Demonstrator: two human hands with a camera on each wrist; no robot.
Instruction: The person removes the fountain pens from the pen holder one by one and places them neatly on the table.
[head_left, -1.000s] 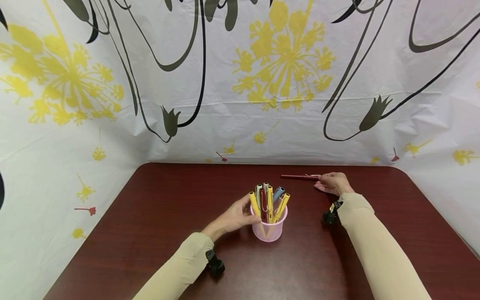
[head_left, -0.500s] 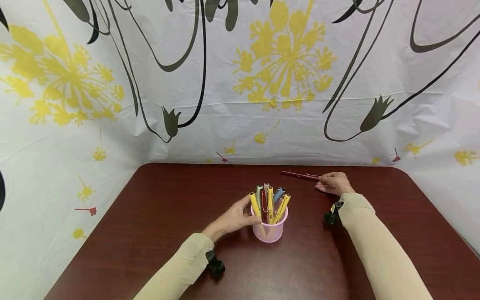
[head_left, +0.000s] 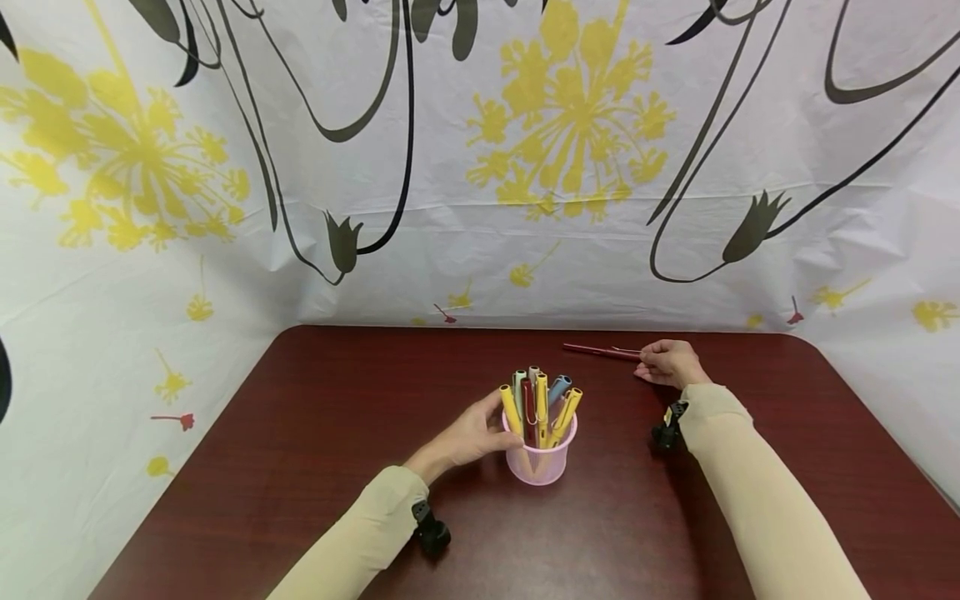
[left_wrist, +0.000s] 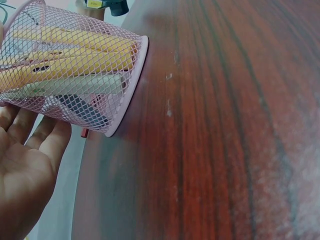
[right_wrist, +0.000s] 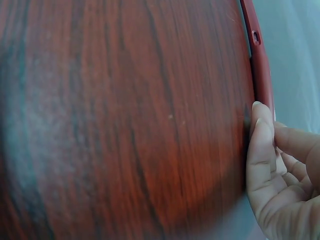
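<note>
Has swung free end of dark red pen (head_left: 602, 351) slightly farther off since a second ago | pinches right end in nearly closed right grip (head_left: 670, 362), near far edge of tabletop (head_left: 360, 400) | steadies pink mesh cup (head_left: 536, 469) in widely curved left grip (head_left: 467, 432) | expect light, stiff, slick barrel; take mid-length

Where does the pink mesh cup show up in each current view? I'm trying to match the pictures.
Head: the pink mesh cup is right of centre in the lower half, with the left hand on its left side.
Left wrist: upper left, lying sideways in the picture, its base toward the right.
Right wrist: not in it.
Shared landmark: the dark red-brown wooden table appears in all three.
</note>
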